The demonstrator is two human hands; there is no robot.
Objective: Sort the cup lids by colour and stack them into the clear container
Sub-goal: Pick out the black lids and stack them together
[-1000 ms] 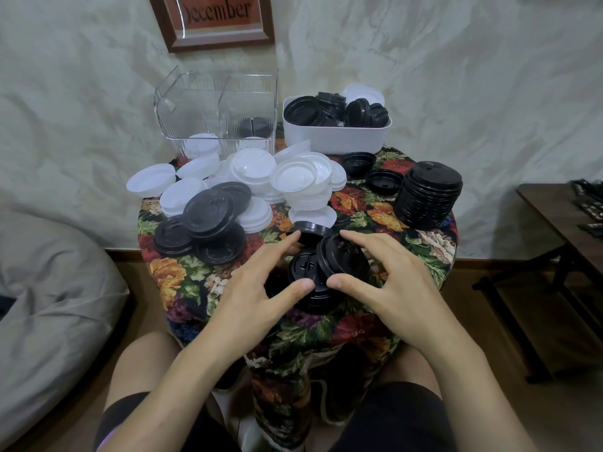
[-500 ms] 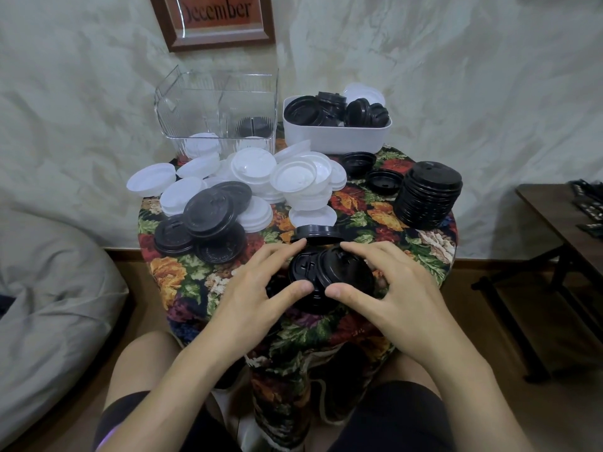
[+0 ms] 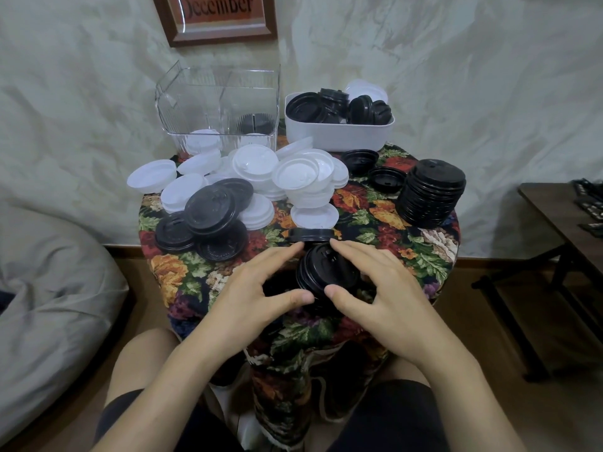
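bare forearms, no sleeves; dark shorts [image 3: 385, 415] on thighs

Small black lid stack [image 3: 326, 272] front centre, tall black stack [image 3: 430, 197] right, loose white lids [image 3: 293, 174] and black lids [image 3: 208, 216] mid-left, clear container [image 3: 182, 102] back-left holding a few of each.

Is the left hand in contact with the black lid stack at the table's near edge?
Touching. The head view shows the left hand with thumb pressed on the black lid stack at its near rim, fingertips on the far rim.

Black lids [image 3: 328, 272], white lids [image 3: 300, 174], floral tablecloth [image 3: 375, 216].
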